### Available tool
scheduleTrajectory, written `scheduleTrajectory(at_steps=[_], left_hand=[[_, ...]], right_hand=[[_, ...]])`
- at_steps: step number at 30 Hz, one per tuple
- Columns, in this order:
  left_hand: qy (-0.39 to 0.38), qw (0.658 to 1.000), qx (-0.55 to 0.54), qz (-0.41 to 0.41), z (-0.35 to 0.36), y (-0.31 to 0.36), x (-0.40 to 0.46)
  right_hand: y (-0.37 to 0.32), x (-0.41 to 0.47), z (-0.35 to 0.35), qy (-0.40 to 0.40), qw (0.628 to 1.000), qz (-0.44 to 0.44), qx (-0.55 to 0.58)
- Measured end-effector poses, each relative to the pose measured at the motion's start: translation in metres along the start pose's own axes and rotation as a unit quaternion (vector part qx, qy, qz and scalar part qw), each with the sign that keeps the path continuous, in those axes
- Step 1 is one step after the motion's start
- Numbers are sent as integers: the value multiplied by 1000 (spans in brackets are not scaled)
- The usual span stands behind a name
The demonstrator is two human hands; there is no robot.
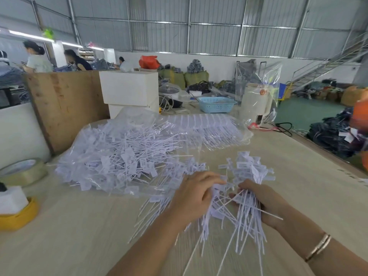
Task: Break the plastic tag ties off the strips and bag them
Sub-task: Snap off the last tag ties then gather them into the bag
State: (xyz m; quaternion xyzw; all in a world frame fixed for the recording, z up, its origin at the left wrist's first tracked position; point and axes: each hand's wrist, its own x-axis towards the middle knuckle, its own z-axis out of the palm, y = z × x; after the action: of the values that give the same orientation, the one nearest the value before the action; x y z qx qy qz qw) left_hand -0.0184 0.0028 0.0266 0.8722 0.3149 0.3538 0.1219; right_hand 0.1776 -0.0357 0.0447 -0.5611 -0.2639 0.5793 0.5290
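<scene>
Hands: A worker's left hand and right hand close around one thick bundle of white tag ties, fingers curled into it from either side; the right wrist wears a bracelet.
Bundle: Flag ends fan upward beyond the fingers, thin tails splay down toward the camera. Whether these ties are already snapped free or joined to a strip cannot be told through the blur.
Table: A pale wooden table carries the work; a tape roll and a yellow dispenser sit at its left edge.
Bag: Just beyond the hands lies a clear plastic bag, heaped with loose ties and open toward the worker.
Strips: Farther back, unbroken strips lie in neat rows under clear film.
Progress: Judging by the full bag and the remaining rows, the job looks well underway but unfinished; this handful is not yet bagged.
Background: A blue basket, white boxes and other workers at distant tables.
</scene>
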Motion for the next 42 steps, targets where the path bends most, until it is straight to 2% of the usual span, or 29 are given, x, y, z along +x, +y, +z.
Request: scheduleTrajectory(at_steps=[2, 4, 13, 15, 17, 21, 24, 26, 28, 29, 30, 32, 34, 36, 38, 42], left_hand=[[-55, 997, -42, 17, 3, 4, -1], [-90, 995, -32, 13, 7, 4, -3], [-80, 996, -42, -5, 2, -10, -10], [-84, 996, 17, 0, 1, -11, -11], [-75, 994, 78, 20, 3, -7, -10], [-20, 996, 78, 21, -17, 10, -3], [105, 993, 58, -3, -56, 20, -3], [217, 971, 99, -32, -87, 15, -6], [309, 924, 208, -87, -118, -2, -15], [327, 895, 274, -132, -131, -13, -22], [322, 868, 331, -182, -143, -25, -29], [264, 839, 390, -272, -159, -45, -41], [197, 829, 400, -338, -170, -59, -47], [185, 827, 383, -367, -180, -67, -44], [227, 841, 350, -345, -183, -69, -37], [325, 877, 262, -237, -182, -59, -18]], right_hand=[[-4, 0, 3, -5, 1000, -4, -13], [-12, 1, 4, 13, 999, -20, -48], [-46, 5, -21, 57, 996, -56, -40], [-57, 5, -27, 65, 995, -68, -33], [-62, 4, -27, 40, 996, -69, -49], [-57, -6, -8, -74, 987, -60, -126], [-56, -21, 13, -161, 974, -62, -148], [-62, -32, 28, -216, 962, -72, -151], [-71, -45, 43, -266, 947, -82, -158], [-77, -50, 51, -289, 939, -87, -165], [-81, -55, 59, -310, 930, -87, -176], [-85, -63, 79, -343, 916, -74, -192], [-79, -65, 99, -371, 906, -39, -201], [-68, -64, 116, -388, 892, 4, -230], [-55, -60, 125, -398, 882, 41, -249], [-39, -48, 146, -389, 881, 74, -261]])
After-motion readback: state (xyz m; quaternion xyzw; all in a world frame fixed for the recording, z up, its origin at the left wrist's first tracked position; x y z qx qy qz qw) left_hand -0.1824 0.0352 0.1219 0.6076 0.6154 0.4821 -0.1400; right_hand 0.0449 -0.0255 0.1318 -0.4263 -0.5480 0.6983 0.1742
